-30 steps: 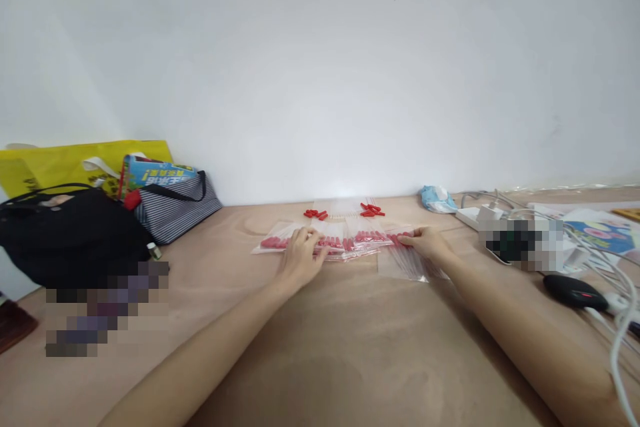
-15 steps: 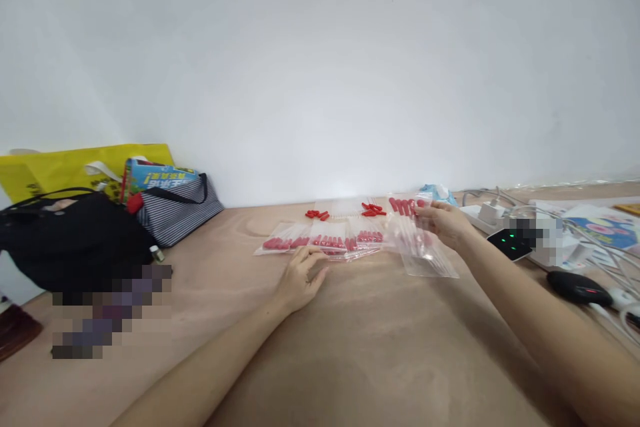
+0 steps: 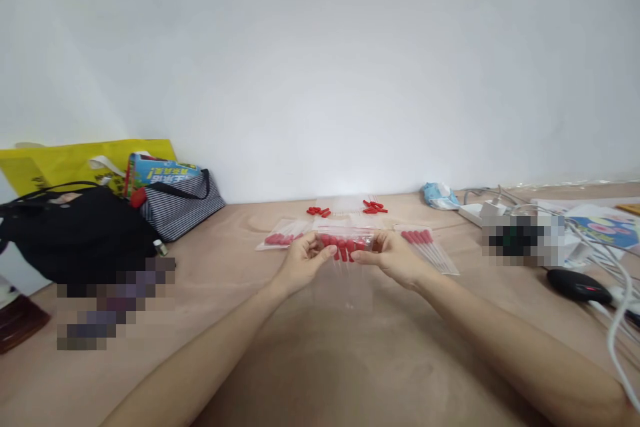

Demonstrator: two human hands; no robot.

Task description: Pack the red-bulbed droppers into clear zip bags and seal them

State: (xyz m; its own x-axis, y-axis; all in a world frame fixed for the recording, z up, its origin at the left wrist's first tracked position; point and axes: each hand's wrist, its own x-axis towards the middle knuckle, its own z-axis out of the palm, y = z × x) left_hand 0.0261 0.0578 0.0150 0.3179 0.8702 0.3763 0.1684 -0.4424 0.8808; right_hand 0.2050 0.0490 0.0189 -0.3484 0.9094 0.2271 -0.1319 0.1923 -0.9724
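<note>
In the middle, a clear zip bag (image 3: 345, 287) hangs between my two hands, with several thin clear sticks inside that have red bulb-like ends. My left hand (image 3: 303, 263) pinches its upper left side, thumb in front. My right hand (image 3: 397, 257) grips the upper right side the same way. Another clear bag (image 3: 433, 253) of red-ended sticks lies flat on the table, just right of my right hand. Behind my left hand lies a further bag (image 3: 280, 238) of them, partly covered. Loose red pieces (image 3: 319, 211) and a second small pile of red pieces (image 3: 375, 207) rest further back.
A black bag (image 3: 80, 237), a striped pouch (image 3: 183, 210) and a yellow bag (image 3: 55, 163) stand at the left. A blue-and-white packet (image 3: 440, 195) sits near the wall. White cables (image 3: 617, 340), a black device (image 3: 577, 287) and printed paper (image 3: 605, 227) crowd the right side.
My right hand has let go of the bag at the right, which now lies flat, and moved left. My left hand has risen from the bags; both hands now hold one bag.
</note>
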